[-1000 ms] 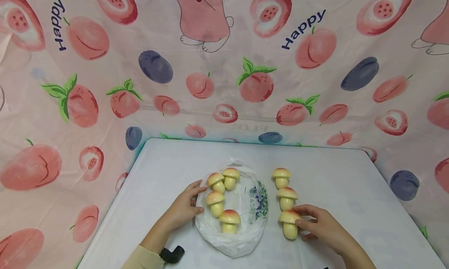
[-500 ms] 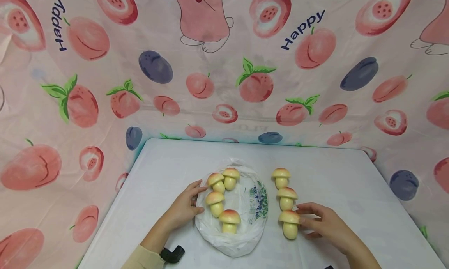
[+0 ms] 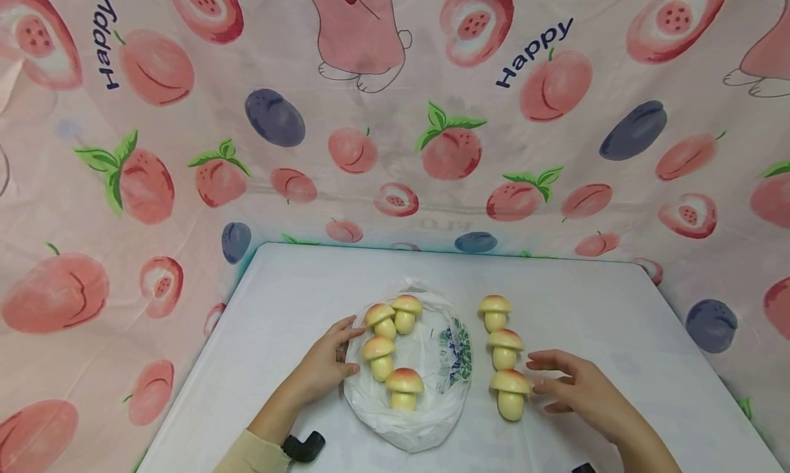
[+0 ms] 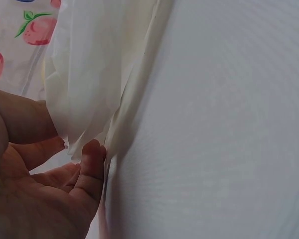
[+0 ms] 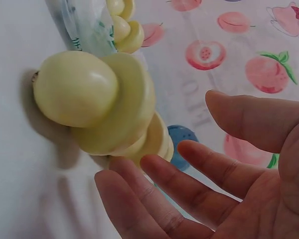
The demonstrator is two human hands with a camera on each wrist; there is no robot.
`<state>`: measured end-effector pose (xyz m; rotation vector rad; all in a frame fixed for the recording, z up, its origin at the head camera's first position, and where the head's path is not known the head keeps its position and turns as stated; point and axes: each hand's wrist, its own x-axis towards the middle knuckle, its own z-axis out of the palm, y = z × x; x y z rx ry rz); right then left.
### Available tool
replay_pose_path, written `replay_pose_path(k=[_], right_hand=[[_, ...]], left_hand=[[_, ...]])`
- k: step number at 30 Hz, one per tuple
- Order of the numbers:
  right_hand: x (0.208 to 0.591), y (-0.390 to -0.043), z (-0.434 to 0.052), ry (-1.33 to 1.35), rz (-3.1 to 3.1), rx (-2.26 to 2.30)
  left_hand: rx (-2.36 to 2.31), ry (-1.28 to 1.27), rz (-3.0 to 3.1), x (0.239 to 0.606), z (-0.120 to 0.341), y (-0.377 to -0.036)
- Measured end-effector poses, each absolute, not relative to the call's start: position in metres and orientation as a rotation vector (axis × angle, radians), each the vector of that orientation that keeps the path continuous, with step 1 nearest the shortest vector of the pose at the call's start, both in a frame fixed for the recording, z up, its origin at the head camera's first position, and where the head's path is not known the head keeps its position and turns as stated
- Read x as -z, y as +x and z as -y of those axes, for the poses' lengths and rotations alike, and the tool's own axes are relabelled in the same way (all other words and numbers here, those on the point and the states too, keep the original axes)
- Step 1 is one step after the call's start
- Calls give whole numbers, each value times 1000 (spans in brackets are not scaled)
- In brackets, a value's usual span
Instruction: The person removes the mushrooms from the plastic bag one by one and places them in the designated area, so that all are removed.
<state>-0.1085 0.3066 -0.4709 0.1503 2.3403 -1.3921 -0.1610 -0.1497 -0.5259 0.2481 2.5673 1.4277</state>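
Note:
My left hand (image 3: pixel 322 365) grips the left rim of a white plastic bag (image 3: pixel 410 435), which lies spread in a rounded shape. In the left wrist view, the fingers (image 4: pixel 92 167) are bent at the bag's thin edge. Several yellow toy mushrooms with reddish cap tops sit in the bag, among them one mushroom (image 3: pixel 404 389) at the front. To the bag's right, three more form a column: a far mushroom (image 3: pixel 495 313), a middle mushroom (image 3: pixel 505 349) and a near mushroom (image 3: pixel 510 395). Beside the near one, my right hand (image 3: pixel 580 389) is spread and holds nothing.
A white-covered table (image 3: pixel 629 336) carries everything. Behind it hangs a pink cloth (image 3: pixel 395 137) printed with fruit. A black band piece (image 3: pixel 304 447) shows at the left wrist, and another dark piece (image 3: pixel 583 468) near the right wrist.
My right hand has let go of the near mushroom and drawn back slightly to the right, its fingers spreading. That mushroom stays at the column's near end. The left hand keeps its place.

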Motion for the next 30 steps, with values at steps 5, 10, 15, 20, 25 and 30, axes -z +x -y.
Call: replay_pose_path(k=[5,10,15,20,25,30], right_hand=[[466,-108,-307,125,-2340,1413],[462,-107,-306,93,-2364,1432],[457,-105,-304,46,-2373,1468],[454,-105,-301,48,-2375,1478],[451,-106,-296,28,-2377,1490],[448,-109,-290,7,-2378,1490]], left_hand=[[-1434,245,-2564,525,149,-161],[-1427,243,-2576,525,149,-161],[-1420,239,-2583,525,149,-161],[-1413,237,-2579,526,149,-162],[-1414,235,-2578,528,149,-163],[-1404,232,-2590,527,149,-163]])
